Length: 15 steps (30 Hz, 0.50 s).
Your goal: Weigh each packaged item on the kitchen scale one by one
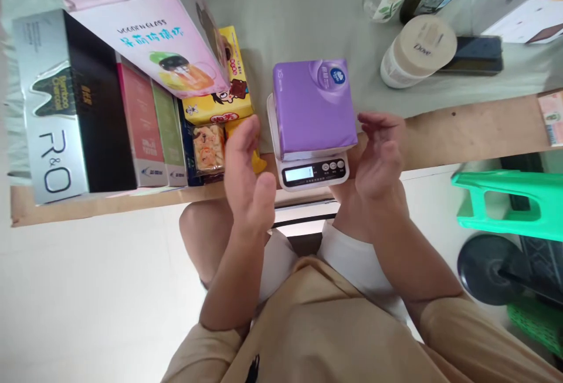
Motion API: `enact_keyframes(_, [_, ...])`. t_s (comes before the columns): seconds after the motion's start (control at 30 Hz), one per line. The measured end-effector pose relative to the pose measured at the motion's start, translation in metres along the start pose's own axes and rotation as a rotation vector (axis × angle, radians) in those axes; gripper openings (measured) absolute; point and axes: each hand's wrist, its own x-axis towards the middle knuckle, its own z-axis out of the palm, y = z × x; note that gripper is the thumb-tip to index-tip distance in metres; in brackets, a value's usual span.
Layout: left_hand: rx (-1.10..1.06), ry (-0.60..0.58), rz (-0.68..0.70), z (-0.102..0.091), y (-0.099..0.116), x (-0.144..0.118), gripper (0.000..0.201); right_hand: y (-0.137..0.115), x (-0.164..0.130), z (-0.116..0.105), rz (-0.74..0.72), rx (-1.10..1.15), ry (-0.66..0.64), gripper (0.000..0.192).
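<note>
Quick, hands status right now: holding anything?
Left hand: open, holding nothing, beside the white scale.
Right hand: open, loosely curled, holding nothing, beside the purple pack.

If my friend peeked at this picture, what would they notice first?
Probably the bright purple tissue pack sitting on the white digital scale, between the open left hand and right hand. Next might be the green plastic stool at the far right, then the big pink "Wooden Glass" box at upper left.

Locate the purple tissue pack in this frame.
In the head view, the purple tissue pack sits near the centre, on top of the white scale, between the left hand and right hand.
</note>
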Motion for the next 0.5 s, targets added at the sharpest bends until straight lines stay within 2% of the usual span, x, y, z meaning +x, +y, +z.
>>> enact_keyframes(0.07, [-0.041, 0.192, 0.018, 0.004, 0.006, 0.007, 0.027, 0.007, 0.004, -0.008, -0.05, 0.009, 0.077, 0.049])
enact_keyframes(0.1, [-0.042, 0.267, 0.016, 0.006, 0.008, 0.01, 0.021, 0.009, 0.005, -0.011, -0.065, 0.018, 0.105, 0.046])
enact_keyframes(0.17, [0.002, 0.353, -0.01, 0.007, 0.007, 0.015, 0.023, 0.012, 0.005, -0.015, -0.081, 0.023, 0.119, 0.044])
enact_keyframes(0.27, [0.115, 0.332, -0.02, 0.004, 0.0, 0.016, 0.018, 0.011, 0.001, -0.016, -0.102, 0.003, 0.109, 0.044])
enact_keyframes(0.33, [0.138, 0.277, -0.016, 0.003, -0.004, 0.014, 0.023, 0.01, -0.003, -0.015, -0.119, -0.025, 0.094, 0.045])
enact_keyframes(0.4, [0.07, 0.227, -0.04, 0.003, -0.003, 0.012, 0.031, 0.008, -0.007, -0.013, -0.131, -0.044, 0.09, 0.046])
enact_keyframes(0.5, [-0.042, 0.192, -0.129, 0.009, 0.002, 0.01, 0.033, 0.005, -0.008, -0.01, -0.118, -0.047, 0.093, 0.045])
